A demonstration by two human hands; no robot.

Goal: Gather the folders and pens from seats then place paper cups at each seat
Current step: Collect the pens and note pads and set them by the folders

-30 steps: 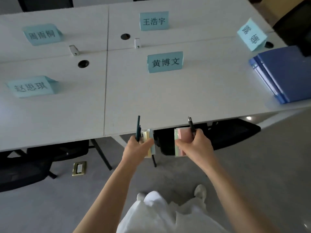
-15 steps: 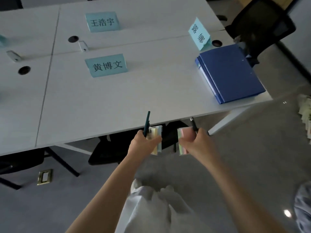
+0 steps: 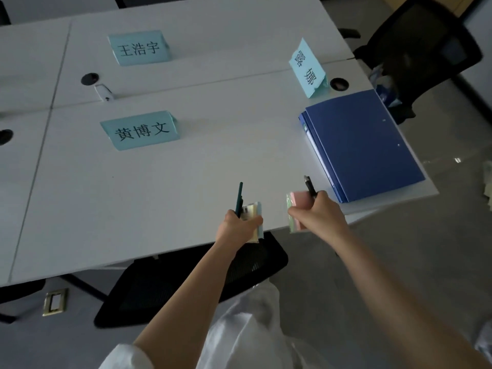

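Blue folders (image 3: 364, 145): stacked at table (image 3: 186, 169) right end, gathered | left hand (image 3: 237, 226): grips dark pen (image 3: 239, 197) and note pad (image 3: 254, 217) | right hand (image 3: 315, 214): grips black pen (image 3: 310, 187) and pink pad (image 3: 298, 206) | pens not yet deposited | paper cups: none visible, placement pending.

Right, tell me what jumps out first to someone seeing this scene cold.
The blue folders, stacked at the white table's right end, stand out most. Three pale teal name cards with bold black characters stand on the table. Nearest the camera, the left hand and right hand each grip a pen with a pad of pastel notes over the near edge.
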